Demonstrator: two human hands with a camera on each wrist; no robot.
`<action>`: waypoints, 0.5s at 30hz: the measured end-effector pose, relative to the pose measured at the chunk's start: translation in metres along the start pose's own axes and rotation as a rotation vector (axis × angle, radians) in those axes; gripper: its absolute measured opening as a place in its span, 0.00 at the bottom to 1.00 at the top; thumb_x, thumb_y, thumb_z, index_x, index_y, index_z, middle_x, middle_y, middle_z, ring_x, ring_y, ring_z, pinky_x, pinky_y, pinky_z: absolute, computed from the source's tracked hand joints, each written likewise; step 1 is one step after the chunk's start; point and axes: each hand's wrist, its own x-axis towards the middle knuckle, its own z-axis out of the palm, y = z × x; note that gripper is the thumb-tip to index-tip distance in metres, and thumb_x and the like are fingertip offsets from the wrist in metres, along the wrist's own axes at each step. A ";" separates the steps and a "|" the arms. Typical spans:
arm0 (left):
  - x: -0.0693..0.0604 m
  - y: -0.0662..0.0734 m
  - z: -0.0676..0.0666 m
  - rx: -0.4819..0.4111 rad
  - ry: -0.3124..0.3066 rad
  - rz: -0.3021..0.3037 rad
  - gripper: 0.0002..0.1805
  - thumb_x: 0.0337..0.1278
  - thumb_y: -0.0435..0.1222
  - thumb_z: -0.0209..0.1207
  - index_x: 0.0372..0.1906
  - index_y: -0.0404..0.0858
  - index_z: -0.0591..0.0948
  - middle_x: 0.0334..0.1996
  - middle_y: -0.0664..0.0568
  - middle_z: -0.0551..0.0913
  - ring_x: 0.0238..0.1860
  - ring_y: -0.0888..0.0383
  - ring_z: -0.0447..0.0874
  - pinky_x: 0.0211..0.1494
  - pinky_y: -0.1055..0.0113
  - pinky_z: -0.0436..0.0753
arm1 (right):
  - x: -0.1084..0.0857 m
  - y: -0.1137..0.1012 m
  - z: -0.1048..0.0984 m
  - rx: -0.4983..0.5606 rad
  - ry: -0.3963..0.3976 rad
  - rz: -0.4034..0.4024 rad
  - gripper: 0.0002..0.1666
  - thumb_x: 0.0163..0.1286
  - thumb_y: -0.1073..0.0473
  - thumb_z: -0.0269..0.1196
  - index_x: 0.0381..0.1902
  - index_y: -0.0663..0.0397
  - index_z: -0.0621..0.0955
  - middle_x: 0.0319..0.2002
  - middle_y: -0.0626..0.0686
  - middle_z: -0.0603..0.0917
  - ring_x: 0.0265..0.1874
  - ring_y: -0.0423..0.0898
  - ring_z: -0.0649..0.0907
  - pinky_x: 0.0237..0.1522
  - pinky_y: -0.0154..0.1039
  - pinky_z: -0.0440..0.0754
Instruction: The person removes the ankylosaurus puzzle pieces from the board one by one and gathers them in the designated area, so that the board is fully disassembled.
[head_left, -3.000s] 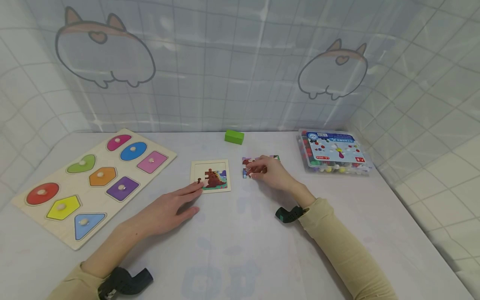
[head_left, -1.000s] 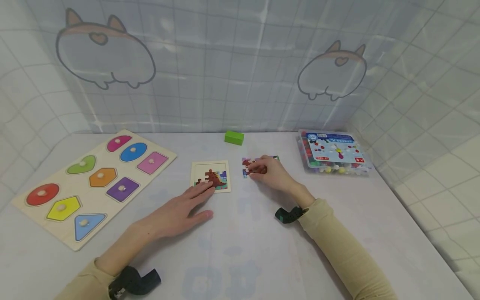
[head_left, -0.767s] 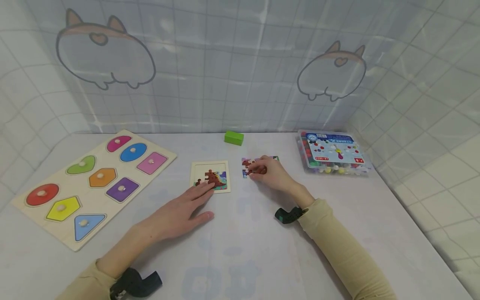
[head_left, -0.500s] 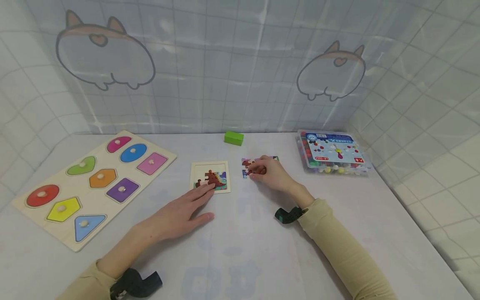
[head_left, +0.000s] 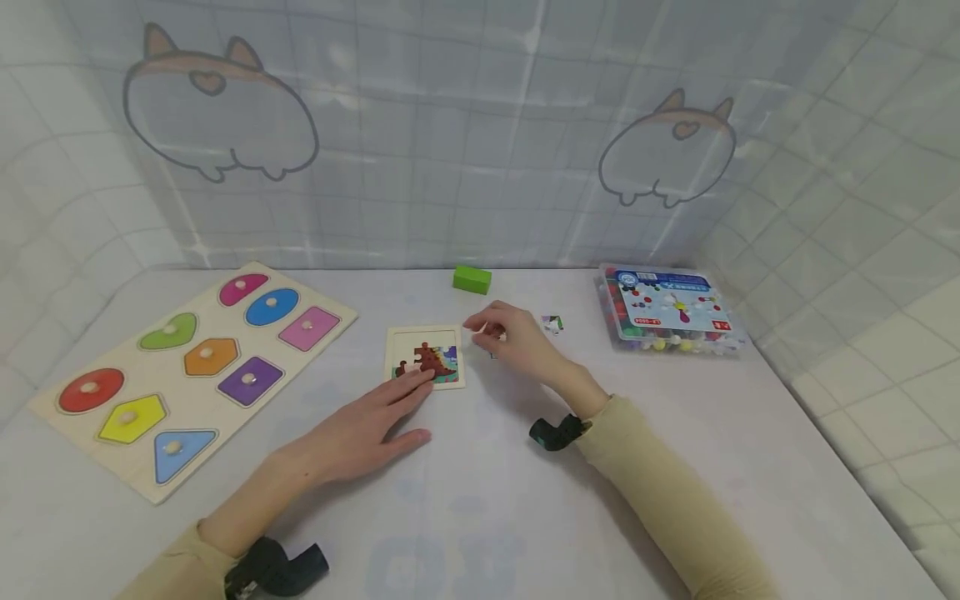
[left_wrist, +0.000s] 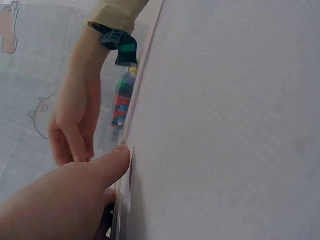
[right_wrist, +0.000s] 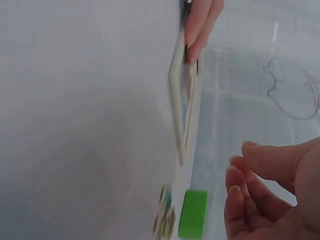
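Observation:
A square wooden puzzle frame [head_left: 388,350] lies mid-table, with brown dinosaur pieces [head_left: 435,360] in its lower part. The fingers of my left hand [head_left: 360,433] rest extended across its bottom edge. Just right of the frame is my right hand [head_left: 525,342], its fingers bent and thumb close to them; whether a piece sits between them cannot be made out. A loose puzzle piece [head_left: 552,323] lies beyond the right hand, which partly hides other pieces. The right wrist view shows blurred pieces [right_wrist: 165,215] on the table below the right hand [right_wrist: 275,190].
A wooden shape board [head_left: 258,333] with knobbed coloured shapes lies at the left. The green block [head_left: 472,280] sits behind the frame near the back edge. At the back right is a clear box [head_left: 671,308] of coloured parts.
My left fingers have moved right along the frame since the oldest frame. Just now my right hand has shifted left from the loose pieces towards the frame, uncovering a piece on the right.

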 end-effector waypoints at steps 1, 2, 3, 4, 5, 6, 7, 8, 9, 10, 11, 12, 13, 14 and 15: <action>0.001 0.000 0.000 0.003 -0.001 0.001 0.41 0.68 0.60 0.53 0.78 0.44 0.60 0.80 0.52 0.55 0.79 0.48 0.53 0.75 0.47 0.65 | 0.004 -0.003 0.003 -0.002 -0.023 -0.015 0.14 0.71 0.65 0.64 0.53 0.60 0.84 0.44 0.54 0.84 0.40 0.46 0.82 0.44 0.34 0.81; 0.001 0.000 0.001 0.008 -0.002 -0.001 0.41 0.68 0.60 0.53 0.78 0.44 0.60 0.80 0.52 0.55 0.79 0.48 0.53 0.75 0.48 0.66 | 0.009 -0.006 0.007 -0.004 -0.050 -0.025 0.14 0.71 0.65 0.63 0.53 0.60 0.84 0.45 0.54 0.84 0.40 0.46 0.82 0.45 0.34 0.81; 0.002 0.000 0.001 0.013 -0.002 -0.002 0.41 0.68 0.60 0.53 0.78 0.44 0.60 0.80 0.52 0.55 0.79 0.48 0.53 0.74 0.48 0.66 | 0.013 -0.009 0.010 -0.003 -0.080 -0.032 0.15 0.71 0.65 0.62 0.54 0.60 0.84 0.46 0.55 0.84 0.41 0.46 0.82 0.45 0.34 0.81; 0.002 0.000 0.002 0.017 -0.003 -0.004 0.42 0.68 0.60 0.53 0.78 0.44 0.60 0.80 0.52 0.55 0.79 0.48 0.53 0.74 0.48 0.66 | 0.018 -0.012 0.014 0.002 -0.109 -0.035 0.15 0.72 0.65 0.62 0.55 0.60 0.84 0.47 0.55 0.84 0.42 0.46 0.82 0.45 0.33 0.80; 0.002 -0.001 0.002 0.019 -0.002 -0.005 0.42 0.68 0.61 0.53 0.78 0.44 0.61 0.79 0.51 0.56 0.79 0.48 0.54 0.74 0.47 0.67 | 0.022 -0.014 0.018 0.003 -0.136 -0.037 0.15 0.72 0.65 0.62 0.55 0.60 0.83 0.48 0.55 0.84 0.43 0.46 0.82 0.46 0.32 0.80; 0.002 -0.001 0.002 0.019 -0.004 -0.009 0.42 0.67 0.61 0.53 0.78 0.44 0.61 0.79 0.51 0.56 0.79 0.48 0.54 0.74 0.48 0.67 | 0.025 -0.015 0.022 0.008 -0.157 -0.034 0.16 0.72 0.65 0.62 0.55 0.60 0.83 0.48 0.55 0.84 0.43 0.46 0.82 0.45 0.32 0.80; 0.002 -0.001 0.002 0.017 -0.003 -0.010 0.42 0.67 0.61 0.53 0.78 0.44 0.61 0.79 0.51 0.56 0.79 0.48 0.54 0.74 0.48 0.67 | 0.029 -0.016 0.026 0.010 -0.171 -0.028 0.16 0.72 0.65 0.62 0.56 0.60 0.83 0.48 0.55 0.84 0.43 0.47 0.82 0.45 0.31 0.79; 0.002 -0.001 0.003 0.015 -0.004 -0.012 0.42 0.67 0.61 0.53 0.78 0.44 0.61 0.79 0.51 0.56 0.79 0.48 0.54 0.74 0.48 0.67 | 0.031 -0.017 0.030 0.018 -0.183 -0.016 0.16 0.72 0.65 0.62 0.56 0.59 0.83 0.48 0.55 0.84 0.43 0.47 0.82 0.44 0.31 0.79; 0.002 -0.001 0.003 0.011 -0.002 -0.009 0.42 0.67 0.61 0.53 0.78 0.44 0.61 0.79 0.51 0.56 0.79 0.47 0.54 0.74 0.47 0.67 | 0.033 -0.017 0.033 0.023 -0.196 0.004 0.16 0.72 0.65 0.62 0.56 0.58 0.83 0.48 0.55 0.83 0.43 0.47 0.82 0.43 0.31 0.79; 0.002 -0.001 0.003 0.008 -0.001 -0.006 0.42 0.67 0.61 0.53 0.78 0.44 0.61 0.79 0.51 0.56 0.79 0.47 0.54 0.74 0.47 0.67 | 0.035 -0.016 0.037 0.025 -0.204 0.019 0.16 0.73 0.64 0.61 0.57 0.57 0.83 0.48 0.54 0.83 0.43 0.46 0.82 0.43 0.31 0.79; 0.002 -0.001 0.003 0.005 0.000 -0.004 0.42 0.67 0.61 0.53 0.78 0.44 0.61 0.79 0.51 0.56 0.79 0.47 0.54 0.74 0.48 0.67 | 0.036 -0.014 0.041 0.024 -0.209 0.031 0.16 0.73 0.63 0.61 0.57 0.56 0.83 0.48 0.53 0.82 0.43 0.46 0.81 0.43 0.31 0.79; 0.002 -0.001 0.003 0.002 0.000 -0.004 0.42 0.67 0.61 0.53 0.78 0.44 0.60 0.79 0.51 0.56 0.79 0.48 0.53 0.74 0.48 0.66 | 0.036 -0.013 0.043 0.022 -0.213 0.047 0.16 0.74 0.63 0.60 0.57 0.55 0.83 0.48 0.53 0.81 0.43 0.45 0.81 0.44 0.31 0.78; 0.002 -0.001 0.003 0.000 0.001 -0.004 0.42 0.67 0.61 0.53 0.78 0.44 0.60 0.80 0.51 0.55 0.79 0.48 0.53 0.75 0.48 0.66 | 0.036 -0.012 0.045 0.026 -0.216 0.062 0.16 0.75 0.62 0.60 0.57 0.54 0.83 0.48 0.52 0.80 0.44 0.44 0.80 0.45 0.31 0.78; 0.002 -0.001 0.003 0.002 0.002 -0.004 0.42 0.67 0.61 0.53 0.78 0.44 0.60 0.80 0.51 0.55 0.79 0.48 0.53 0.75 0.48 0.66 | 0.036 -0.011 0.047 0.032 -0.220 0.073 0.16 0.75 0.61 0.59 0.57 0.52 0.83 0.48 0.51 0.80 0.44 0.44 0.80 0.45 0.32 0.78; 0.002 -0.002 0.003 0.002 0.003 -0.003 0.42 0.68 0.61 0.53 0.78 0.44 0.59 0.80 0.51 0.55 0.79 0.48 0.52 0.75 0.48 0.65 | 0.036 -0.009 0.048 0.034 -0.221 0.078 0.16 0.75 0.61 0.59 0.57 0.52 0.83 0.47 0.51 0.79 0.44 0.43 0.79 0.46 0.32 0.78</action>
